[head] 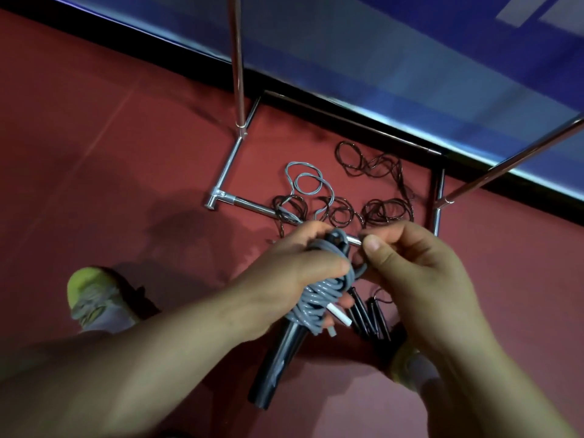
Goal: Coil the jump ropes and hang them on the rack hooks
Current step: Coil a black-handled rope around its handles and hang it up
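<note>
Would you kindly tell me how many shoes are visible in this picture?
2. One yellow-green shoe stands on the red floor at lower left; the other yellow-green shoe is at lower right, mostly hidden behind the right hand.

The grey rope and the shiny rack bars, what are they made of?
The coiled grey jump rope, gripped by the left hand, looks like smooth plastic or rubber: it bends softly and has a dull sheen. The shiny silver rack bars seem to be polished metal, with bright mirror-like glints.

Red floor, blue banner, yellow-green shoe, perhaps another
</note>
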A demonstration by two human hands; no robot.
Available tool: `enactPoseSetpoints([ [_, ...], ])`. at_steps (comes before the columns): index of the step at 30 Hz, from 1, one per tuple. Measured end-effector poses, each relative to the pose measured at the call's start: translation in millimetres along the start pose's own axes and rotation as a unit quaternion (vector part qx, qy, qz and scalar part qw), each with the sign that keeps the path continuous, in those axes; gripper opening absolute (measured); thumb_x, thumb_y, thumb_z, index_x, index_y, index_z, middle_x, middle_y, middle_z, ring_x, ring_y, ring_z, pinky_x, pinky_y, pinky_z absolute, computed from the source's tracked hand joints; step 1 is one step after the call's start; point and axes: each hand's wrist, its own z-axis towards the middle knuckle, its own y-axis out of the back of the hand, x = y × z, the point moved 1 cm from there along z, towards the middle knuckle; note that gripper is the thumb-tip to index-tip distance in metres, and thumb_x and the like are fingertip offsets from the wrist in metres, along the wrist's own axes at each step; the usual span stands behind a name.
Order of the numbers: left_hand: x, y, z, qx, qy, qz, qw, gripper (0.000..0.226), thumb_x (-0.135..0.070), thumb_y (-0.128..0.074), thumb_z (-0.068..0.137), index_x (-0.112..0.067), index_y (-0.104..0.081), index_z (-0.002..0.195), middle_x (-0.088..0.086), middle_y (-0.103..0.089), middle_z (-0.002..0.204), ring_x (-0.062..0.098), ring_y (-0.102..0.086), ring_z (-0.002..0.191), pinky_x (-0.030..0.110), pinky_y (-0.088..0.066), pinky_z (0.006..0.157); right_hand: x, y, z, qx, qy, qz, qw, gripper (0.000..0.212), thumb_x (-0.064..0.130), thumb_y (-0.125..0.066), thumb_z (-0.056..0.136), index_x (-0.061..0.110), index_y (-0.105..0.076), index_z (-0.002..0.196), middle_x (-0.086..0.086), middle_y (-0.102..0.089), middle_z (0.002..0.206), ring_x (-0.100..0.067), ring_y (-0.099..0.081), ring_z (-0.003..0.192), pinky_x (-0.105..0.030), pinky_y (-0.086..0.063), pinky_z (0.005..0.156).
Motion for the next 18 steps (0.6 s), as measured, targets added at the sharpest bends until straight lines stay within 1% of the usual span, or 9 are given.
enactPoseSetpoints([
  [2, 3.5, 3.6, 1.4, -0.032, -0.035, 0.01, 0.999, 0.041, -0.028, -0.069, 0.063, -0.01, -0.057, 0.098, 0.007, -0.067, 0.071, 0.022, -0.065, 0.06, 0.031, -0.05, 0.048, -2.0, 1.5, 1.3, 0.03, -0.034, 0.038, 0.998, 0.009, 0.024, -0.067, 0.077, 0.021, -0.068, 0.068, -0.005, -0.069, 0.071, -0.024, -0.063, 0.072, -0.049, -0.053, 0.081],
  [3, 5.7, 5.2, 1.7, -0.046, -0.056, 0.026, 0.997, 0.046, -0.034, -0.072, 0.06, -0.009, -0.058, 0.096, 0.01, -0.068, 0.075, 0.023, -0.065, 0.062, 0.032, -0.049, 0.05, -2.7, 1.1, 1.5, 0.045, -0.051, 0.061, 0.996, 0.012, 0.023, -0.065, 0.077, 0.022, -0.069, 0.066, -0.004, -0.068, 0.07, -0.026, -0.06, 0.073, -0.049, -0.052, 0.081],
  [5, 7.1, 6.0, 0.7, -0.063, -0.091, 0.056, 0.992, 0.048, -0.038, -0.073, 0.059, -0.007, -0.058, 0.093, 0.015, -0.068, 0.08, 0.022, -0.065, 0.067, 0.033, -0.049, 0.054, -2.0, -0.5, 0.9, 0.067, -0.071, 0.103, 0.99, 0.016, 0.017, -0.068, 0.076, 0.022, -0.068, 0.061, -0.002, -0.066, 0.065, -0.02, -0.06, 0.067, -0.038, -0.052, 0.073],
  [7, 5.4, 5.7, 0.0, -0.061, -0.12, 0.059, 0.989, 0.033, -0.025, -0.073, 0.063, -0.008, -0.058, 0.087, 0.01, -0.069, 0.074, 0.017, -0.067, 0.065, 0.028, -0.051, 0.053, 1.7, -2.2, -0.5, 0.083, -0.075, 0.135, 0.985, 0.021, 0.015, -0.067, 0.076, 0.023, -0.068, 0.057, 0.001, -0.064, 0.061, -0.011, -0.06, 0.06, -0.027, -0.051, 0.068],
  [8, 3.8, 5.5, -0.2, -0.059, -0.133, 0.07, 0.987, 0.029, -0.023, -0.072, 0.063, -0.011, -0.058, 0.085, 0.008, -0.07, 0.073, 0.016, -0.068, 0.067, 0.026, -0.052, 0.055, 3.5, -2.7, -1.0, 0.088, -0.078, 0.148, 0.982, 0.022, 0.016, -0.064, 0.076, 0.023, -0.068, 0.056, 0.001, -0.064, 0.06, -0.01, -0.059, 0.059, -0.027, -0.049, 0.068],
  [10, 1.8, 6.3, 0.2, -0.058, -0.159, 0.104, 0.98, 0.026, -0.032, -0.07, 0.06, -0.02, -0.061, 0.081, 0.007, -0.071, 0.075, 0.017, -0.068, 0.072, 0.029, -0.055, 0.06, 4.8, -1.1, -0.6, 0.096, -0.081, 0.169, 0.978, 0.023, 0.019, -0.06, 0.076, 0.024, -0.069, 0.056, 0.001, -0.063, 0.059, -0.009, -0.058, 0.057, -0.025, -0.049, 0.065],
  [13, 0.4, 6.1, 0.3, -0.056, -0.19, 0.13, 0.972, 0.03, -0.035, -0.066, 0.061, -0.019, -0.062, 0.086, 0.011, -0.069, 0.079, 0.015, -0.066, 0.073, 0.027, -0.055, 0.064, 5.7, 0.7, 0.8, 0.106, -0.08, 0.17, 0.976, 0.022, 0.019, -0.06, 0.076, 0.021, -0.068, 0.055, 0.001, -0.063, 0.058, -0.008, -0.056, 0.055, -0.019, -0.049, 0.06],
  [16, 0.4, 2.4, -0.9, -0.051, -0.199, 0.156, 0.966, 0.025, -0.025, -0.069, 0.063, -0.016, -0.064, 0.085, 0.008, -0.069, 0.077, 0.011, -0.068, 0.07, 0.021, -0.053, 0.06, 5.7, -1.1, 1.0, 0.106, -0.094, 0.168, 0.976, 0.023, 0.019, -0.067, 0.077, 0.019, -0.066, 0.054, 0.0, -0.061, 0.056, -0.009, -0.057, 0.057, -0.02, -0.05, 0.061],
  [18, 4.1, 2.9, 1.0, -0.074, -0.203, 0.171, 0.961, 0.02, -0.027, -0.068, 0.063, -0.017, -0.065, 0.08, 0.007, -0.07, 0.078, 0.013, -0.069, 0.069, 0.024, -0.055, 0.061, 2.5, -5.5, 1.4, 0.079, -0.112, 0.169, 0.976, 0.026, 0.02, -0.071, 0.077, 0.019, -0.065, 0.052, 0.0, -0.058, 0.054, -0.012, -0.055, 0.057, -0.028, -0.05, 0.068],
])
